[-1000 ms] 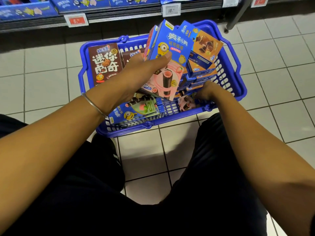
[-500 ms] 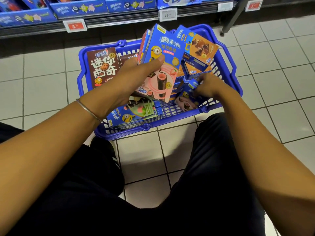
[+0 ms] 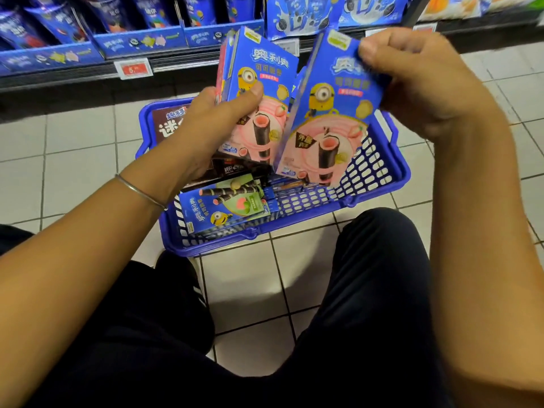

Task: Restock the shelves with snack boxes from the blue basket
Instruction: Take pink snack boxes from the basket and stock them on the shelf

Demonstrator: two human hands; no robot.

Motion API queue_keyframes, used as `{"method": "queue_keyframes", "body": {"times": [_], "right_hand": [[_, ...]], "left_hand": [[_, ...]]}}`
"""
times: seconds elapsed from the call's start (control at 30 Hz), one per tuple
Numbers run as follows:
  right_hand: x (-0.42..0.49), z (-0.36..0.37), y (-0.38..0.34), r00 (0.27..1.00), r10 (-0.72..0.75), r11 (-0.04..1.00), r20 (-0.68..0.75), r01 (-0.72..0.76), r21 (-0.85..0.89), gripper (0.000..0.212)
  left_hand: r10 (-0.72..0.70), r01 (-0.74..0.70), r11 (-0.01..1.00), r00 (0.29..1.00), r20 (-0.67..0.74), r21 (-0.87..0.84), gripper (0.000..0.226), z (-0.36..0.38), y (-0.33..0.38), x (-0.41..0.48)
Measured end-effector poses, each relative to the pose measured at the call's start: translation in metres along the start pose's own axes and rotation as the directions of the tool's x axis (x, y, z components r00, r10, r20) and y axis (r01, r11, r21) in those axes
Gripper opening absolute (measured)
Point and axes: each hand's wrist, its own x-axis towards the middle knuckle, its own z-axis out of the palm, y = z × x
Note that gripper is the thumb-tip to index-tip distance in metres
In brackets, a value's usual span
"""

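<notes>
The blue basket [image 3: 379,184] stands on the tiled floor in front of my knees. My left hand [image 3: 217,125] grips a stack of blue and pink snack boxes [image 3: 265,83] upright above the basket, thumb across the front box. My right hand [image 3: 418,83] pinches the top corner of another blue and pink snack box [image 3: 329,125], held beside the stack. Inside the basket lie a green and blue snack box [image 3: 226,206] near the front wall and a brown cookie box [image 3: 169,125] at the back left.
A low shelf [image 3: 88,54] with blue display trays of snack boxes runs along the top, with price tags [image 3: 134,69] on its edge. Bags of cookies [image 3: 297,16] hang above the right part. My dark-trousered legs fill the foreground.
My right hand came up out of the basket holding one pink and blue box. My left hand lifted its stack higher. The view tilted up toward the shelf.
</notes>
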Motion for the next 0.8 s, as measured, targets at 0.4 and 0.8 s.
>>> {"method": "queue_keyframes", "body": {"times": [0.4, 0.8], "right_hand": [[0.024, 0.071, 0.028, 0.907, 0.194, 0.972, -0.374, -0.126, 0.199, 0.039], [0.008, 0.078, 0.021, 0.962, 0.217, 0.924, -0.167, -0.147, 0.354, 0.058]], "left_hand": [[-0.181, 0.260, 0.951, 0.907, 0.380, -0.169, 0.082, 0.014, 0.006, -0.012], [-0.070, 0.158, 0.967, 0.920, 0.386, -0.202, 0.073, 0.015, 0.014, -0.010]]}}
